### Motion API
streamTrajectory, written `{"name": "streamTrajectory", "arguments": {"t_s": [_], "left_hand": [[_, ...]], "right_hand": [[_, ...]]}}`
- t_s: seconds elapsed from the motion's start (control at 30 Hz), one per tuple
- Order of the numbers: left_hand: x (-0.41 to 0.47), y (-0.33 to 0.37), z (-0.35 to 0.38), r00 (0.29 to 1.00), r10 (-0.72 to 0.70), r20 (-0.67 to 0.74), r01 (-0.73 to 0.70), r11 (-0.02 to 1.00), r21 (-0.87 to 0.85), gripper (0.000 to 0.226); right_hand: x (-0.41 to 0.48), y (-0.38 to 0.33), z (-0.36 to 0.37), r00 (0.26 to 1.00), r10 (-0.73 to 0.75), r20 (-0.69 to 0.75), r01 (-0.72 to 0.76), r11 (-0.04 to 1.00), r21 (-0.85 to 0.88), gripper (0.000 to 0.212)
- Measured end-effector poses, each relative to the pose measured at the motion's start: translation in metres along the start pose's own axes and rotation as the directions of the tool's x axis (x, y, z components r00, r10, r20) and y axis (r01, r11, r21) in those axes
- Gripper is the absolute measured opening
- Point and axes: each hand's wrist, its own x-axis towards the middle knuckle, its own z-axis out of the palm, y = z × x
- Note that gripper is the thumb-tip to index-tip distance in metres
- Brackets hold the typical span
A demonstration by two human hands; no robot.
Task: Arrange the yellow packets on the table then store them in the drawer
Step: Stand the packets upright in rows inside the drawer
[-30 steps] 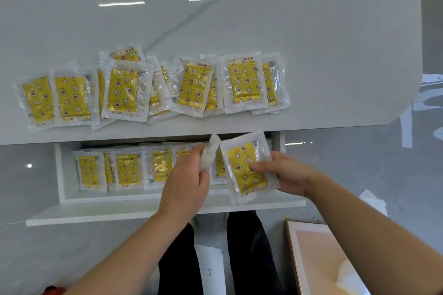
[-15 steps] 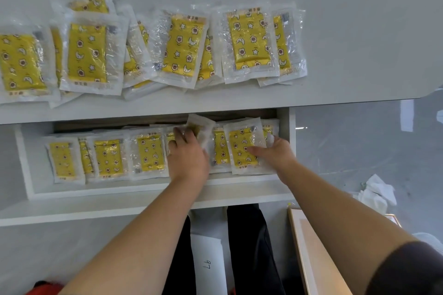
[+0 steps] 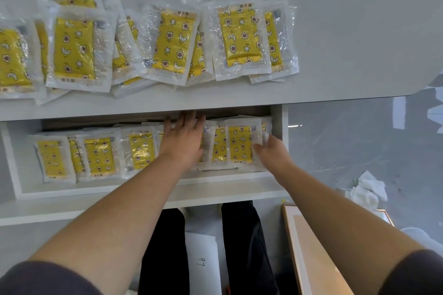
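Yellow packets (image 3: 239, 38) overlapping in a loose row on the white table (image 3: 335, 31) across the upper frame, with more lying side by side in the open drawer (image 3: 143, 189) across the middle. Left hand (image 3: 184, 139) flat, fingers straight, pressing on the drawer row at centre. Right hand (image 3: 273, 153) pinching the right edge of the end packet (image 3: 239, 145) at the drawer's right side. Probably seating that packet: slide it flush against its neighbour, steady the row with the flat palm to stop the slippery wrappers fanning out, and let go only once flat. Glossy tabletop reflecting ceiling strip lights. Grey floor at right with crumpled tissue (image 3: 369, 189). Pale wooden board (image 3: 311, 246) at lower right.
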Motion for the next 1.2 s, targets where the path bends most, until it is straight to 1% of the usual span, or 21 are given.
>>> {"name": "streamTrajectory", "arguments": {"t_s": [0.1,0.17,0.2,0.3,0.37,0.47,0.57,0.6,0.67,0.73,0.8,0.87,0.93,1.03,1.1,1.2], "left_hand": [[-0.003,0.02,-0.008,0.988,0.144,-0.051,-0.148,0.985,-0.086,0.084],[-0.002,0.034,-0.01,0.968,0.247,-0.049,-0.251,0.964,-0.089,0.087],[0.001,0.04,-0.01,0.961,0.272,-0.04,-0.275,0.958,-0.08,0.087],[0.009,0.047,-0.005,0.962,0.273,-0.019,-0.273,0.96,-0.064,0.084],[0.011,0.048,0.0,0.962,0.272,-0.013,-0.272,0.961,-0.042,0.079],[0.008,0.048,0.004,0.959,0.285,-0.008,-0.285,0.959,-0.01,0.072],[0.005,0.05,0.003,0.955,0.296,-0.031,-0.297,0.955,-0.014,0.066],[0.006,0.052,0.002,0.952,0.302,-0.04,-0.303,0.953,-0.026,0.067],[0.008,0.058,0.001,0.943,0.329,-0.051,-0.332,0.943,-0.04,0.074],[0.011,0.064,0.002,0.926,0.376,-0.029,-0.376,0.926,-0.021,0.08],[0.012,0.067,0.006,0.919,0.395,0.007,-0.395,0.918,0.01,0.083],[0.012,0.068,0.012,0.924,0.383,0.019,-0.383,0.923,0.036,0.085],[0.009,0.069,0.016,0.927,0.375,0.02,-0.376,0.925,0.049,0.085],[0.007,0.07,0.016,0.915,0.402,0.035,-0.403,0.911,0.086,0.089],[0.005,0.071,0.015,0.904,0.422,0.073,-0.427,0.897,0.112,0.093],[0.002,0.07,0.013,0.901,0.422,0.097,-0.432,0.891,0.14,0.093]], "right_hand": [[-0.007,0.0,-0.002,1.0,-0.018,0.024,0.017,0.999,0.05,0.045],[-0.009,0.001,-0.002,0.997,-0.063,0.034,0.062,0.997,0.045,0.044],[-0.009,0.001,-0.003,0.996,-0.084,0.033,0.083,0.996,0.031,0.044],[-0.008,0.002,-0.005,0.991,-0.13,-0.012,0.129,0.991,-0.034,0.047],[-0.008,0.002,-0.007,0.987,-0.138,-0.083,0.132,0.989,-0.064,0.05],[-0.012,-0.001,-0.005,0.975,-0.132,-0.177,0.115,0.988,-0.107,0.051],[-0.016,-0.003,0.0,0.967,-0.12,-0.225,0.088,0.985,-0.149,0.055],[-0.017,-0.004,0.0,0.966,-0.11,-0.233,0.074,0.985,-0.158,0.054],[-0.017,-0.004,-0.002,0.966,-0.091,-0.241,0.049,0.983,-0.176,0.044],[-0.015,-0.004,-0.006,0.96,-0.095,-0.264,0.037,0.975,-0.218,0.035],[-0.013,-0.003,-0.011,0.942,-0.12,-0.313,0.034,0.963,-0.269,0.035],[-0.012,-0.002,-0.015,0.924,-0.136,-0.357,0.03,0.957,-0.287,0.034],[-0.014,0.0,-0.018,0.921,-0.141,-0.363,0.036,0.959,-0.281,0.031],[-0.014,0.002,-0.018,0.927,-0.164,-0.337,0.049,0.945,-0.324,0.03],[-0.014,0.001,-0.016,0.929,-0.18,-0.324,0.051,0.928,-0.37,0.033],[-0.016,-0.002,-0.013,0.93,-0.194,-0.313,0.045,0.903,-0.426,0.04]]}}
